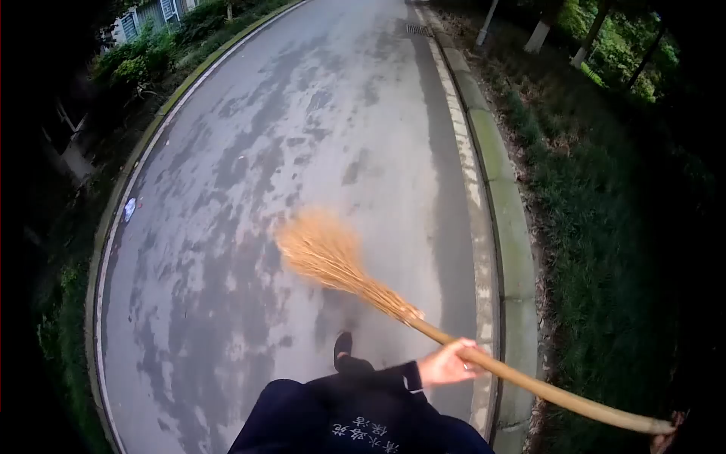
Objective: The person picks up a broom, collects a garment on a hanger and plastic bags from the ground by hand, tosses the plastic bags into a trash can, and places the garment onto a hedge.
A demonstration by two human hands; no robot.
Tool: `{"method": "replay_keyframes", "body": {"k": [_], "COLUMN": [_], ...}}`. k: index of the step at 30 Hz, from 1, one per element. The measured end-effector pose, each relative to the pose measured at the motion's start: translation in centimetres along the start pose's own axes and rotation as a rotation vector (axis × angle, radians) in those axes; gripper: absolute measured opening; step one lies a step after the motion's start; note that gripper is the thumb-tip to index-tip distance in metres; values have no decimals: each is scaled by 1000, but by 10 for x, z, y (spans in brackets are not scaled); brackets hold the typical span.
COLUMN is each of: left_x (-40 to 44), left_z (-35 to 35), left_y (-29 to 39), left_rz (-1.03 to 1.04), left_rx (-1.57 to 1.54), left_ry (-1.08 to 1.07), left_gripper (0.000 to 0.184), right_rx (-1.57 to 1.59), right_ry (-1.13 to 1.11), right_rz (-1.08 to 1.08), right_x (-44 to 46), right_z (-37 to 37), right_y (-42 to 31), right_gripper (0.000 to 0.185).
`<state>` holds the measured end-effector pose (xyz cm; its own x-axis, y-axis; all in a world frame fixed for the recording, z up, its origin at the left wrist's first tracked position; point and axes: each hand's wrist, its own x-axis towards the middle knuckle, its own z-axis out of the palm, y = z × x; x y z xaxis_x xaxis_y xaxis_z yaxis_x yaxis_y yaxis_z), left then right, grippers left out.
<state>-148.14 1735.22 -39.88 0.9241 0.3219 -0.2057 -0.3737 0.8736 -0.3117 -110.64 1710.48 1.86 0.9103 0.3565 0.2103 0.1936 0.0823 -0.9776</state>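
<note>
A straw broom [325, 253] stretches diagonally from the middle of the road to the lower right. Its bristle head is blurred and fanned out over the asphalt. My left hand [446, 365], coming from a black sleeve, is closed around the pale wooden handle below the bristles. At the far end of the handle, in deep shade near the lower right edge, my right hand [665, 437] is closed on it, only partly visible.
A paved road [219, 227] with patchy stains runs ahead between curbs. White litter [130, 209] lies by the left curb. The right curb [495, 151] borders grass and trees; a drain grate [418, 30] is farther up. My shoe [343, 344] shows below the broom.
</note>
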Motion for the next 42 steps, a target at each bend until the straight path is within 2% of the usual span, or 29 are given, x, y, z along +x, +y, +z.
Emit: {"method": "replay_keyframes", "body": {"k": [1, 3, 5, 6, 7, 8, 9, 10, 11, 12, 13, 14, 15, 17, 19, 20, 22, 23, 24, 26, 28, 29, 33, 35, 36, 40, 41, 42], "left_x": [0, -11, -8, -24, -53, -97, -141, -176, -212, -246, -275, -295, -313, -317, -320, -312, -298, -291, -276, -242, -214, -204, -167, -157, -165, -144, -137, -118], "left_z": [13, 38, -26, -41, -63, -76, -88, -121, -159, -198, -236, -235, -229, -108, -53, -20, -2, 10, 13, 37, 69, 75, 132, 121, 67, 30, 10, 23], "left_y": [11, 31, 68, 96, 127, 164, 201, 239, 276, 316, 357, 379, 407, 412, 456, 472, 530, 561, 591, 640, 689, 713, 801, 851, 888, 1039, 1082, 1118], "left_rz": [-73, -107, -187, -99, -7, 234, 551, 666, 670, 695, 722, 887, 1005, 1250, 1169, 1279, 1317, 1344, 1371, 1369, 1346, 1376, 1472, 1484, 1511, 1359, 1334, 1312], "left_rx": [-38, -2, -33, -9, 11, 860, 1690, 1836, 1669, 1393, 864, 277, -322, -155, -443, -371, -403, -432, -420, -472, -551, -481, -703, -712, -489, -438, -250, -149], "left_ry": [6, 142, -51, 70, 192, 95, 259, 432, 629, 799, 889, 969, 987, 972, 886, 758, 713, 675, 698, 698, 690, 669, 617, 505, 567, 652, 713, 782], "left_gripper": [16, 15, 17, 20, 22, 24, 26, 28, 30, 32, 34, 29, 24, 21, 20, 21, 22, 22, 22, 22, 23, 24, 24, 22, 19, 18, 23, 23], "right_rx": [-105, -346, -582, -586, -339, -189, -168, -192, -117, -36, 60, 154, 238, 323, 437, 439, 574, 677, 714, 786, 807, 788, 897, 954, 972, 1005, 1008, 996], "right_ry": [74, 196, 302, 308, 284, 165, 266, 260, 157, 143, 26, -42, -39, -28, -92, -97, -267, -483, -498, -494, -517, -528, -700, -797, -854, -920, -949, -955], "right_rz": [-81, -408, -670, -691, -536, -264, -166, -47, 95, 284, 443, 542, 711, 932, 926, 933, 907, 773, 685, 726, 736, 742, 726, 715, 690, 657, 653, 631], "right_x": [-6, 23, 71, 79, 53, 36, -12, -45, -91, -124, -160, -177, -184, -177, -161, -149, -109, -94, -71, -24, 7, 21, 55, 68, 75, 101, 114, 127], "right_z": [8, 29, 67, 103, 174, 219, 295, 342, 387, 417, 449, 468, 494, 547, 618, 663, 747, 795, 843, 946, 1033, 1085, 1256, 1334, 1373, 1542, 1583, 1623], "right_y": [-12, 10, 75, 118, 149, 199, 242, 297, 340, 385, 406, 440, 465, 518, 518, 505, 514, 504, 500, 485, 467, 446, 382, 366, 364, 365, 369, 369], "right_gripper": [19, 30, 41, 47, 49, 51, 49, 51, 55, 40, 18, 4, 2, 10, 19, 25, 30, 27, 19, 12, 14, 16, 20, 20, 20, 21, 21, 22]}}
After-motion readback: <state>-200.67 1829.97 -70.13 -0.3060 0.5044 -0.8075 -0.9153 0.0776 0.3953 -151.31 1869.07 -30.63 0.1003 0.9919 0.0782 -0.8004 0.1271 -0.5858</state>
